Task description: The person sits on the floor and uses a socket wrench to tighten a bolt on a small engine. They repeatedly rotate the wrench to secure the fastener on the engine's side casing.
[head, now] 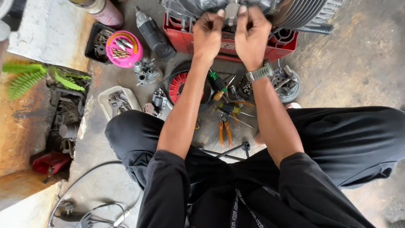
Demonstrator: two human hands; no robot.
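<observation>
Both sets of fingertips are pinched together on a small grey metal fitting (231, 10) at the top centre of the frame, left hand (207, 36) and right hand (252, 37) almost touching, likely to steady it from 2 sides. It sits on a finned engine (295, 12) resting on a red tray (185, 40). Lower down, orange-handled pliers (224, 128) and screwdrivers (218, 82) lie between the knees, within easy reach. A pink lid of bits (123, 48) sits at upper left.

- Grey finned metal engine (291, 10) sits on red plastic crate (282, 46) at the floor's far edge.
- Round pink plastic tray (123, 49) lies left of the crate.
- Orange-handled pliers (224, 128) lie before the crate, between the knees.
</observation>
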